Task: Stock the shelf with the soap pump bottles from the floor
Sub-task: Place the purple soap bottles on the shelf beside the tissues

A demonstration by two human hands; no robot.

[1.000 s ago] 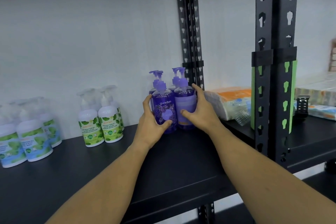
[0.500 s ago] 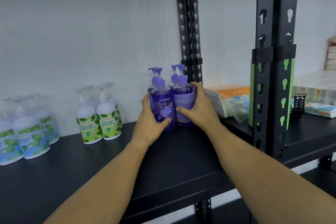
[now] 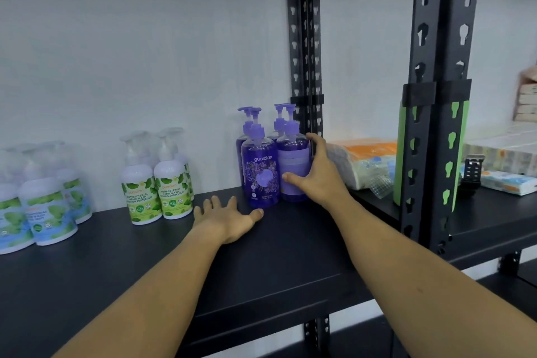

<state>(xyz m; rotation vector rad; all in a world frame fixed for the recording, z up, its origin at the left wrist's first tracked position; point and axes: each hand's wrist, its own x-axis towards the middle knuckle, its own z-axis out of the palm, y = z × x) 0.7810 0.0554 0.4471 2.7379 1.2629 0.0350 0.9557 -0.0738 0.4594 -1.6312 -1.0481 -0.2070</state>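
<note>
Several purple soap pump bottles stand in a tight group at the back of the black shelf [image 3: 276,270], beside the rear upright. The front left one [image 3: 259,174] faces out with its "guardian" label. My right hand [image 3: 318,176] grips the front right purple bottle [image 3: 292,160], thumb across its front and fingers up its right side. My left hand [image 3: 228,218] lies flat on the shelf with fingers spread, just left of and below the front left bottle, holding nothing.
White pump bottles with green labels [image 3: 157,192] stand to the left, and blue-labelled ones [image 3: 43,212] at the far left. A black slotted post [image 3: 441,96] rises at right. Tissue packs [image 3: 363,163] and a black watch [image 3: 472,168] lie on the neighbouring shelf.
My left hand has let go of the front left purple bottle and dropped flat onto the shelf. My right hand stays on the right bottle.
</note>
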